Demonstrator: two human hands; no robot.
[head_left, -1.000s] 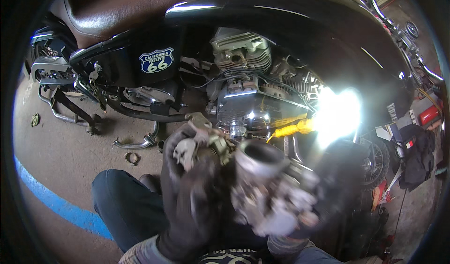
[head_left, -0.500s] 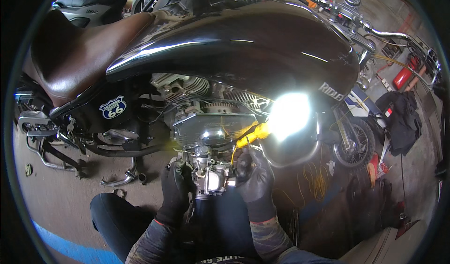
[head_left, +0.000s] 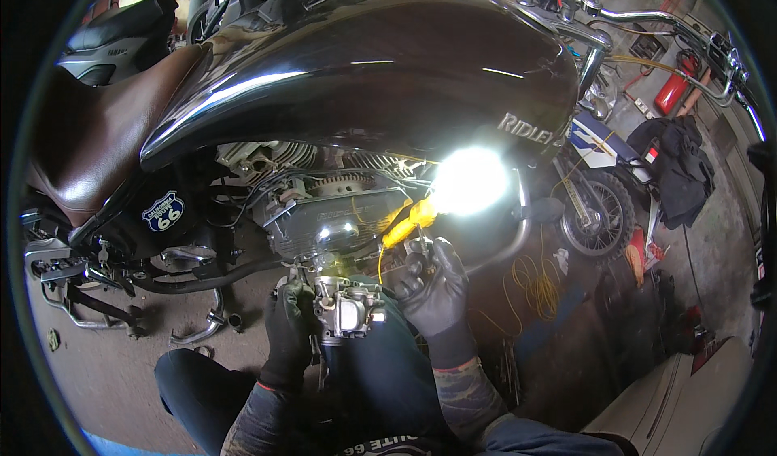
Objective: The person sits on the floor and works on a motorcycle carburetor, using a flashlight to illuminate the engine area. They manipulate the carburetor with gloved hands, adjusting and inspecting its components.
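Note:
My left hand (head_left: 287, 318), in a dark glove, grips the left side of a silver carburetor (head_left: 350, 306) held over my lap. My gloved right hand (head_left: 435, 290) is to the right of the carburetor, fingers curled around a small part that I cannot make out, just under a yellow-handled work lamp (head_left: 409, 228). The lamp shines very brightly against the side of a dark motorcycle, below its fuel tank (head_left: 364, 92). Its engine (head_left: 307, 221) is exposed just beyond the carburetor.
A brown seat (head_left: 113, 132) and black side cover are at left. A curved pipe (head_left: 206, 322) and rings lie on the floor. Yellow cord (head_left: 534, 294) is coiled at right, near a dirt-bike wheel (head_left: 599, 221), dark clothing (head_left: 680, 173), a red cylinder (head_left: 672, 88) and a pale case (head_left: 680, 399).
My view has tilted up, showing more of the motorcycle. The carburetor has turned and moved left; my right hand has come off its side and sits higher, near the lamp handle.

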